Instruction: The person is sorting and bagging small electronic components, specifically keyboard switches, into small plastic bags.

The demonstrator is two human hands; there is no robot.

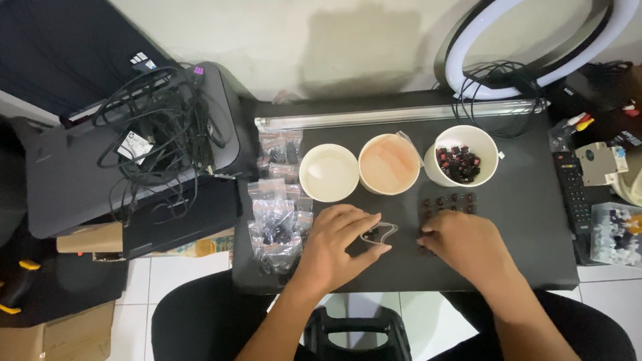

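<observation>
Left hand (334,242) pinches small clear plastic bag (379,234) near table (528,220) front edge: light, limp, slippery; grip by rim. Right hand (465,244) curls over small dark switches (447,200): hard, tiny, light; fingertip pinch.

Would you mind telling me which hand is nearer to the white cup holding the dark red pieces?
The right hand: it lies just below the cup, beside the small pieces. The left hand is farther left, holding a small clear bag.
</observation>
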